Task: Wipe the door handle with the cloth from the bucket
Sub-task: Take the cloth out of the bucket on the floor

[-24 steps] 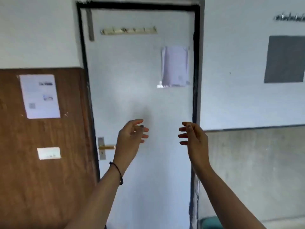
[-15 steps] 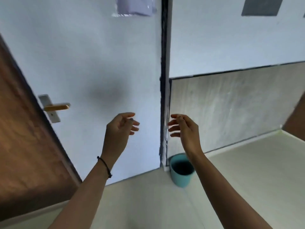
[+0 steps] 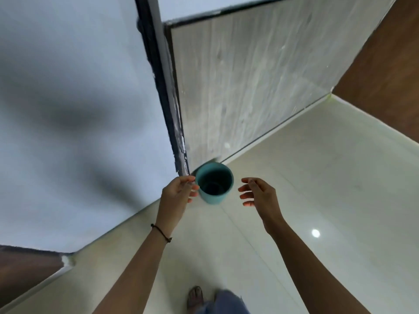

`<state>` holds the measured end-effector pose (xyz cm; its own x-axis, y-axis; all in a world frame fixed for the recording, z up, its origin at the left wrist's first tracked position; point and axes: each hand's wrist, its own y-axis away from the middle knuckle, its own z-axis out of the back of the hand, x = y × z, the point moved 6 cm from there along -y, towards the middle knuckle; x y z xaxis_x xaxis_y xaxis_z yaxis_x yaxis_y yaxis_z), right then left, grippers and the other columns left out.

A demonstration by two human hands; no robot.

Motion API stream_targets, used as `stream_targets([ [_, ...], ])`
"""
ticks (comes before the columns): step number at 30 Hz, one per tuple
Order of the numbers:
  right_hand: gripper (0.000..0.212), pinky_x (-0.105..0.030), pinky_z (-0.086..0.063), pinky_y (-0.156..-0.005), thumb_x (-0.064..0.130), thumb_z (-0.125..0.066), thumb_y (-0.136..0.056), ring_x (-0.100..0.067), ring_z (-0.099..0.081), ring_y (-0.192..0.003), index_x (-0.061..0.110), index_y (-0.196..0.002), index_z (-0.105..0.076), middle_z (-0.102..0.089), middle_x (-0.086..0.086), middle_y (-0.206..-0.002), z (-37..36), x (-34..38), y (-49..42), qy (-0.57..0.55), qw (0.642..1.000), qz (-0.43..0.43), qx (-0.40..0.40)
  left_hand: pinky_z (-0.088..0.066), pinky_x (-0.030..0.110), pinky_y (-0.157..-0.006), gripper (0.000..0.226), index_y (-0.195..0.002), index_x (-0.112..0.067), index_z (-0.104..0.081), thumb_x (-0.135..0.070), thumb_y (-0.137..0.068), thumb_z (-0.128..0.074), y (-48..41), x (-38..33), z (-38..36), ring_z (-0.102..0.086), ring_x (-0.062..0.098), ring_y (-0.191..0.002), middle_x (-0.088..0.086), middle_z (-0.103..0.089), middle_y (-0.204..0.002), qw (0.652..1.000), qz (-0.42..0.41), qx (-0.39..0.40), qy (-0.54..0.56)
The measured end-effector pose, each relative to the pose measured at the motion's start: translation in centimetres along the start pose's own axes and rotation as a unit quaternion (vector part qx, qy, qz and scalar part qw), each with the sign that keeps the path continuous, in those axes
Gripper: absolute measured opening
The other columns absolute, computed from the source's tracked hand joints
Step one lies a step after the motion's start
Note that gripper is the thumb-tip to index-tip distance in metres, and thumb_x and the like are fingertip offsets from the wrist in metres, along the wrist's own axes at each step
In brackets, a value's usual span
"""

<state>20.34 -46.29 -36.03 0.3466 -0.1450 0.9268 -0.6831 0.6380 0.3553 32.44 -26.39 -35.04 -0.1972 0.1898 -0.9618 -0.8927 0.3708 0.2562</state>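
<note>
2 empty open hands, left hand (image 3: pixel 179 191), right hand (image 3: pixel 258 193), flanking upright teal bucket (image 3: pixel 214 185), mouth upward

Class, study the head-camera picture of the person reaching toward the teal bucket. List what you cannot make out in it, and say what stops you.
- Cloth: the bucket's inside is dark in the head view; no cloth can be told apart.
- Door handle: out of frame; only the lower door shows.
- Bucket's left rim: partly covered by the left hand's fingertips; contact is unclear.
- Right hand: its palm faces away.
- Foot: cut off by the bottom edge.
</note>
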Motion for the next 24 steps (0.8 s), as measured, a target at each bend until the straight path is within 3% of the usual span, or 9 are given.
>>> stream_targets([
  [8,0.027,-0.031,-0.05,-0.066,0.013,-0.039,-0.101,-0.023,-0.064,-0.077,0.008,-0.106,-0.066,-0.07,-0.011,-0.091,0.9,-7.6,-13.4,-0.003,0.99,-0.139,-0.02,-0.049,0.021,-0.063,0.018,-0.091,-0.021,-0.063,-0.009,-0.094,-0.05,-11.9,8.7,-4.6,-0.065,0.001,-0.061,-0.001,-0.069,-0.081,0.988,0.152,0.017,-0.031],
  [15,0.023,-0.028,-0.051,-0.062,0.015,-0.043,-0.1,-0.02,-0.064,-0.073,0.011,-0.101,-0.066,-0.07,-0.007,-0.086,-1.8,-15.9,-26.7,0.016,0.974,-0.227,-0.019,-0.047,0.026,-0.066,0.013,-0.092,-0.019,-0.062,-0.01,-0.093,-0.053,-23.0,18.6,-9.0,-0.065,0.014,-0.077,0.004,-0.068,-0.091,0.964,0.261,-0.001,-0.041],
  [19,0.018,-0.027,-0.054,-0.062,0.016,-0.047,-0.098,-0.017,-0.064,-0.073,0.012,-0.104,-0.064,-0.069,-0.003,-0.084,-4.7,-22.5,-34.1,0.013,0.967,-0.252,-0.029,-0.047,0.031,-0.086,0.018,-0.108,-0.013,-0.061,-0.008,-0.093,-0.051,-29.6,26.3,-10.7,-0.061,0.019,-0.101,0.007,-0.065,-0.11,0.96,0.271,-0.018,-0.069],
  [24,0.013,-0.028,-0.054,-0.066,0.013,-0.05,-0.097,-0.016,-0.065,-0.077,0.017,-0.101,-0.062,-0.067,-0.002,-0.088,-9.7,-34.4,-43.3,0.009,0.96,-0.279,-0.04,-0.034,0.036,-0.11,0.048,-0.14,-0.004,-0.035,-0.008,-0.094,-0.048,-38.8,38.4,-11.3,-0.042,0.022,-0.131,0.013,-0.044,-0.142,0.954,0.259,-0.086,-0.122],
])
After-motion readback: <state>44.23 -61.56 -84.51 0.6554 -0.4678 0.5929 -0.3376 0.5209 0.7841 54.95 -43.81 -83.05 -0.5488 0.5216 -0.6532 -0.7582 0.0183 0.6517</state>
